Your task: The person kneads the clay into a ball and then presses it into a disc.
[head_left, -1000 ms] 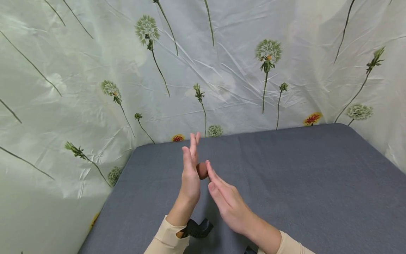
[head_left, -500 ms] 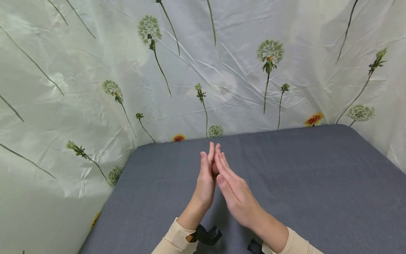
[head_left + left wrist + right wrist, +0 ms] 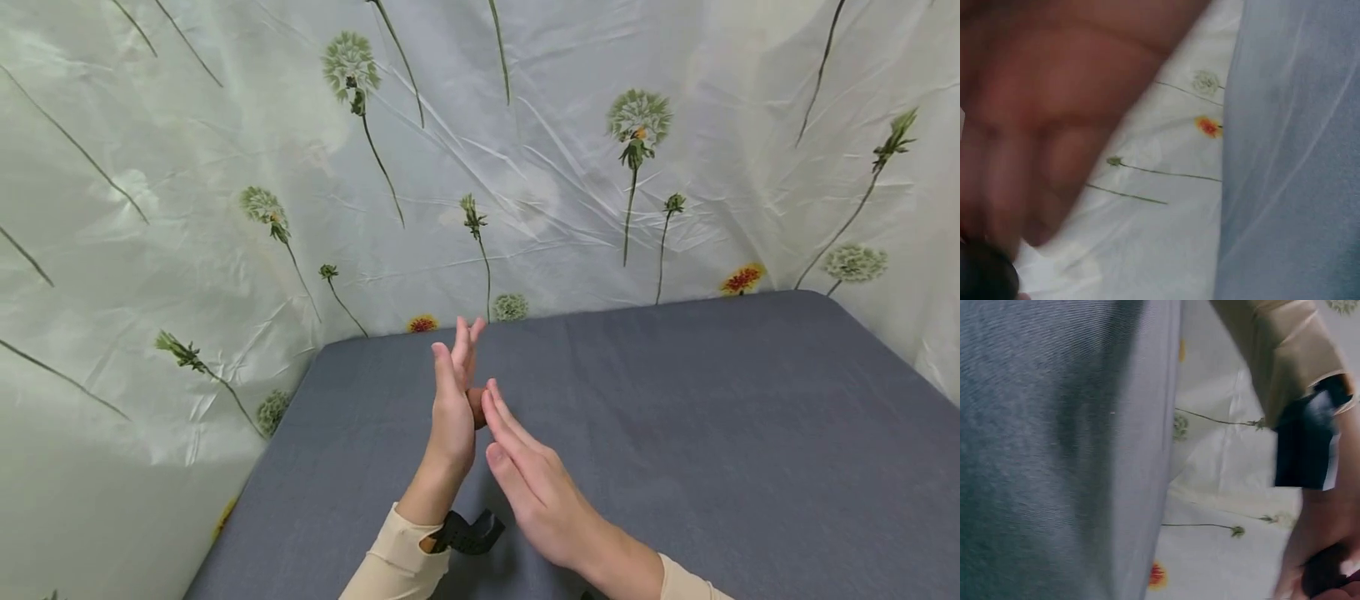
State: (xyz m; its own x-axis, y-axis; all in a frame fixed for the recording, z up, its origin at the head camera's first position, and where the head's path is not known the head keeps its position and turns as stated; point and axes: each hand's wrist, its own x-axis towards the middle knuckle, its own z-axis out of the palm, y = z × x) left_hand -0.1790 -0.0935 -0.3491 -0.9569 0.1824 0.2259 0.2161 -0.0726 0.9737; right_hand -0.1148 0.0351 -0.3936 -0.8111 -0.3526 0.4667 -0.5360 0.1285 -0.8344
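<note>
A small reddish-brown ball, like a lump of clay (image 3: 477, 407), sits between the two palms, partly covered by the right fingertips in the head view. My left hand (image 3: 452, 417) stands upright with straight fingers, its palm against the ball's left side. Leaning in from the right, my right hand (image 3: 536, 487) presses the ball with extended fingers held together. The right wrist view has the ball (image 3: 1324, 572) dark at the lower right, against the left hand (image 3: 1319, 531). Down in the left wrist view's corner the ball (image 3: 988, 272) appears dark and blurred beside a hand.
Both hands are raised over a table with a grey cloth (image 3: 712, 433). Behind and to the left hangs a pale curtain (image 3: 540, 167) printed with dandelions. A black wrist-camera mount (image 3: 474, 533) juts from the left wrist under a beige sleeve (image 3: 397, 554).
The hands came together and shifted right half a second ago, nearly hiding the ball. Now both are back to the left, the left fingertips reach higher than the right ones, and the ball shows again.
</note>
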